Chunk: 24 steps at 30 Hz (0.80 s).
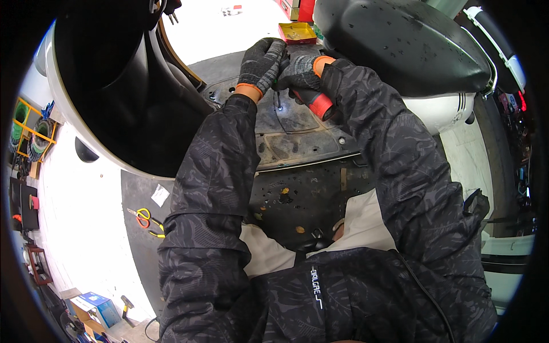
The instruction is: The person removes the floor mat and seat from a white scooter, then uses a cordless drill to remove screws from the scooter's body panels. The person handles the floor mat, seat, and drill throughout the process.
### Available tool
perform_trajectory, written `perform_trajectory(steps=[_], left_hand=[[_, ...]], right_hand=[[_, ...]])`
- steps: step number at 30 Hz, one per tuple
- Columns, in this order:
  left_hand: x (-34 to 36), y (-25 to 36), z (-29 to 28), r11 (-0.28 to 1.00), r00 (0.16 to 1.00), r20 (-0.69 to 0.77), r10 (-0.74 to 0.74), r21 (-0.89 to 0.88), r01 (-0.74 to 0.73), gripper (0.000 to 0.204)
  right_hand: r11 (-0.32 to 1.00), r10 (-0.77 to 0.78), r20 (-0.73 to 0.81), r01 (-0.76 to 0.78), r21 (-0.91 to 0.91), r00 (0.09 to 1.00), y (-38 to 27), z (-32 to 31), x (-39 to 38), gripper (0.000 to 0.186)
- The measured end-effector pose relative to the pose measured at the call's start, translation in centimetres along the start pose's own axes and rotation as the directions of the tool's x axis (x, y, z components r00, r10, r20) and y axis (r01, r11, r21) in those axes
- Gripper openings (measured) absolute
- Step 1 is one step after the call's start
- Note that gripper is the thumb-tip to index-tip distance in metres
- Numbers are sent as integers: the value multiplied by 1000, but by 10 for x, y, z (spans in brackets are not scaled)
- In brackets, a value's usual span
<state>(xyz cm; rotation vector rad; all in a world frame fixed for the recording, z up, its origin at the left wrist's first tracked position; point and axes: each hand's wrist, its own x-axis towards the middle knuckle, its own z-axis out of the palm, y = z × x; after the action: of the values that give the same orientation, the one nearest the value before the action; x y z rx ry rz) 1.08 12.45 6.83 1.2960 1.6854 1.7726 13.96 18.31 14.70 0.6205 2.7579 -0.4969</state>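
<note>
Some lettering [315, 286] marks the jacket [366, 286]; the right hand [298, 73] holds a tool [320, 107].

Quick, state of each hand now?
Left hand: fingertips hidden, so its grip cannot be told.
Right hand: closed, holding the red tool.

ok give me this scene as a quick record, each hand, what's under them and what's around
left hand: gloved, close beside the right hand; its grip cannot be made out
right hand: gloved, around a red-and-black tool
below hands: textured panel with a small bright spot of light
beyond hands: red-and-yellow tray
upper right: black seat
left side: dark mat bearing pliers with red and yellow handles
</note>
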Motion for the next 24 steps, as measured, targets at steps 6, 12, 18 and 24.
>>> perform_trajectory(steps=[6, 12, 18, 24], left_hand=[[1, 0, 2, 999, 1000, 2, -1, 43, 1, 42], [-1, 2, 7, 1000, 1000, 15, -11, 21, 11, 44], [2, -1, 10, 996, 1000, 11, 24, 86, -24, 43], [2, 2, 10, 996, 1000, 22, -12, 93, 10, 42]], right_hand=[[999, -40, -45, 39, -10, 998, 6, 5, 4, 36], [999, -45, -51, 45, -6, 998, 15, 6, 2, 36], [999, -14, 76, 17, -33, 997, 19, 3, 0, 41], [998, 17, 38, -14, -61, 999, 16, 5, 2, 40]])
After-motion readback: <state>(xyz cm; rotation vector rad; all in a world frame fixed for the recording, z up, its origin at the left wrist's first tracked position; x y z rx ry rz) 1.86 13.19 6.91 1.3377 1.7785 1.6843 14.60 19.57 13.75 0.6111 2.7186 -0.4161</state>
